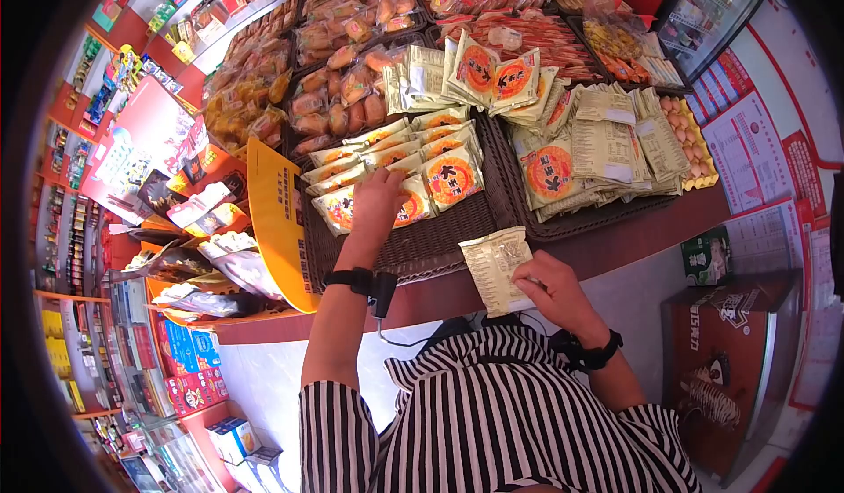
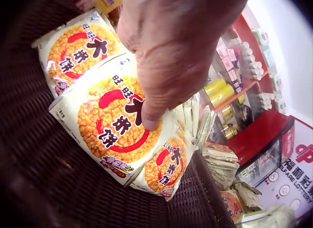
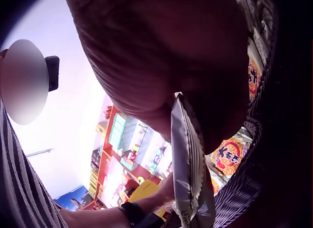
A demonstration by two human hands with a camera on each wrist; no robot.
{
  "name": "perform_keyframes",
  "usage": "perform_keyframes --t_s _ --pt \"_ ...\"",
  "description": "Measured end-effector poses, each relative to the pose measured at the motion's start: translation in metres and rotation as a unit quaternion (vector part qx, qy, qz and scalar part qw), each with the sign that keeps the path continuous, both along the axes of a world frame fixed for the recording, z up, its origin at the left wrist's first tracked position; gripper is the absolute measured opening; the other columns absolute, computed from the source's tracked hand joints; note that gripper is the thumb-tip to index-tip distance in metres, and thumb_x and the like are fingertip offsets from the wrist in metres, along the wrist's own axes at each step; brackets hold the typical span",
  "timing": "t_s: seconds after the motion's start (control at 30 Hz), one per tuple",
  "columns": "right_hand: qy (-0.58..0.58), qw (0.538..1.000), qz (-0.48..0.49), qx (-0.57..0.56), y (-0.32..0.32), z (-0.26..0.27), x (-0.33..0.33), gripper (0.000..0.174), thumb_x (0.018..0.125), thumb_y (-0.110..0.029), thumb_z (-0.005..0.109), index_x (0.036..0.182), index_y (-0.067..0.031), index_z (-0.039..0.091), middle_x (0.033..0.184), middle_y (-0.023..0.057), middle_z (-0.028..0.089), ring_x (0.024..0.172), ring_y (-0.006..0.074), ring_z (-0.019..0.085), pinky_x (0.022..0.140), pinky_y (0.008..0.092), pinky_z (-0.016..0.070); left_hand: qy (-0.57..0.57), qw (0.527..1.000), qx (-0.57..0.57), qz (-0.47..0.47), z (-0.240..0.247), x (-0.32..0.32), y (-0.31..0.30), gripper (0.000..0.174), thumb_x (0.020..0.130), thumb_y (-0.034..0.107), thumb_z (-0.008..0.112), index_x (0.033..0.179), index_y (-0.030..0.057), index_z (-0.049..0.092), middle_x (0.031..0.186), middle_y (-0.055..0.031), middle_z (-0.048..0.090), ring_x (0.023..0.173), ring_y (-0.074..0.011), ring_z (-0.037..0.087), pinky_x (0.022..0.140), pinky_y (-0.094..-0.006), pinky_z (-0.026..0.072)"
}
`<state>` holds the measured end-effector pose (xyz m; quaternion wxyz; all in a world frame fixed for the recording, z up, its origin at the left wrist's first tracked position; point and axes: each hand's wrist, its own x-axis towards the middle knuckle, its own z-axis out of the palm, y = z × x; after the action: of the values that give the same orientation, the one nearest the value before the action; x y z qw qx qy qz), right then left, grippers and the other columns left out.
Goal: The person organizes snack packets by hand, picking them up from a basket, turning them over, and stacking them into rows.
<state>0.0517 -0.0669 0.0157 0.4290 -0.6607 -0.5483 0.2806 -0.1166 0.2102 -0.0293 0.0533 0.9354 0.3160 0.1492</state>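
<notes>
Your bench (image 1: 646,240) is dark red, with brown woven baskets (image 1: 444,240) on it and full shelves (image 1: 77,296) off to the side. Your right hand (image 1: 559,292) pinches the loose packet (image 1: 494,264) just past the bench's near edge. It's pale yellow with tiny writing. Your left hand's (image 1: 378,204) grip is round the picture packet (image 2: 110,118) in a basket: shiny, orange circle, red curve, black writing.

In the head view, the left forearm (image 1: 338,335) rises from the lower middle, and the left hand (image 1: 378,201) is above it with the palm turned down. In the left wrist view, its thumb (image 2: 152,115) points downward. The right forearm (image 1: 618,382) leans up and to the left; the right hand (image 1: 560,292), right of centre, has bent fingers, in a pinch.
</notes>
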Motion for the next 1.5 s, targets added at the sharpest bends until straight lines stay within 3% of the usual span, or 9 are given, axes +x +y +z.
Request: perform_keyframes --t_s 0.33,0.5,0.7,0.77,0.83,0.9,0.97,1.27,1.5 --pt "0.092 0.994 -0.020 0.056 0.002 -0.007 -0.001 0.022 0.082 -0.001 0.056 0.104 -0.0030 0.053 0.092 0.0061 0.057 0.080 0.0119 0.053 0.072 0.0245 0.0426 -0.127 0.991 -0.024 -0.021 0.035 -0.002 -0.034 0.043 0.071 0.011 0.067 0.113 0.0107 0.056 0.108 -0.0111 0.054 0.098 -0.0286 0.055 0.080 -0.0431 0.0458" --pt "0.375 0.924 -0.067 -0.018 0.005 0.000 -0.003 0.020 0.088 -0.002 0.050 0.107 -0.0036 0.051 0.097 0.0048 0.057 0.087 0.0082 0.054 0.078 0.0226 0.0443 -0.054 0.964 0.068 -0.250 0.079 -0.011 -0.110 0.059 0.062 0.010 0.072 0.117 0.0116 0.054 0.121 -0.0095 0.052 0.100 -0.0349 0.055 0.086 -0.0416 0.0437" --pt "0.555 0.830 -0.001 -0.052 0.017 0.015 -0.012 0.031 0.096 -0.024 0.043 0.115 -0.0009 0.050 0.093 0.0075 0.059 0.079 0.0103 0.058 0.066 0.0240 0.0483 -0.159 0.947 -0.082 -0.267 0.063 -0.020 -0.123 0.061 0.057 0.014 0.075 0.115 0.0105 0.057 0.108 -0.0045 0.061 0.100 -0.0314 0.056 0.089 -0.0408 0.0412" --pt "0.551 0.831 0.041 -0.064 0.018 0.011 -0.010 0.038 0.097 -0.030 0.041 0.118 -0.0003 0.049 0.090 0.0064 0.059 0.076 0.0107 0.057 0.062 0.0227 0.0472 -0.215 0.929 -0.173 -0.244 0.052 -0.026 -0.122 0.046 0.069 0.012 0.069 0.113 0.0068 0.059 0.105 -0.0033 0.063 0.095 -0.0213 0.058 0.083 -0.0354 0.0446" --pt "0.420 0.907 -0.011 -0.033 0.022 0.008 -0.011 0.036 0.097 -0.028 0.041 0.119 0.0000 0.049 0.087 0.0041 0.058 0.072 0.0089 0.055 0.060 0.0204 0.0448 -0.313 0.780 -0.539 -0.061 0.047 -0.033 -0.126 0.032 0.082 0.014 0.066 0.111 0.0040 0.059 0.106 -0.0039 0.064 0.088 -0.0131 0.059 0.076 -0.0295 0.0474" --pt "0.365 0.930 -0.021 -0.021 0.026 0.006 -0.015 0.035 0.096 -0.026 0.043 0.119 -0.0002 0.049 0.086 0.0024 0.058 0.068 0.0065 0.053 0.059 0.0187 0.0425 -0.443 0.646 -0.619 -0.056 0.040 -0.037 -0.127 0.035 0.091 0.019 0.058 0.119 -0.0007 0.052 0.111 -0.0061 0.061 0.098 -0.0123 0.058 0.085 -0.0292 0.0474" --pt "0.302 0.953 -0.008 0.008 0.030 0.006 -0.021 0.030 0.094 -0.022 0.047 0.115 -0.0005 0.051 0.083 0.0002 0.057 0.066 0.0046 0.052 0.059 0.0183 0.0421 -0.483 0.574 -0.659 -0.039 0.044 -0.036 -0.131 0.038 0.092 0.020 0.057 0.122 -0.0011 0.048 0.115 -0.0068 0.059 0.102 -0.0132 0.056 0.089 -0.0295 0.0462" --pt "0.326 0.945 -0.034 -0.005 0.026 0.008 -0.028 0.017 0.094 -0.017 0.049 0.093 -0.0024 0.057 0.074 -0.0007 0.057 0.066 0.0033 0.051 0.060 0.0184 0.0421 -0.527 0.530 -0.664 -0.031 0.047 -0.039 -0.137 0.041 0.090 0.020 0.058 0.125 0.0013 0.046 0.117 -0.0070 0.058 0.105 -0.0142 0.056 0.088 -0.0307 0.0477" --pt "0.291 0.956 0.006 -0.023 0.024 0.012 -0.023 0.016 0.093 -0.013 0.046 0.089 -0.0013 0.056 0.077 0.0010 0.057 0.069 0.0067 0.053 0.065 0.0216 0.0439 -0.551 0.554 -0.625 -0.017 0.048 -0.051 -0.125 0.031 0.090 0.017 0.059 0.117 0.0054 0.051 0.112 -0.0048 0.059 0.100 -0.0138 0.058 0.087 -0.0304 0.0482"
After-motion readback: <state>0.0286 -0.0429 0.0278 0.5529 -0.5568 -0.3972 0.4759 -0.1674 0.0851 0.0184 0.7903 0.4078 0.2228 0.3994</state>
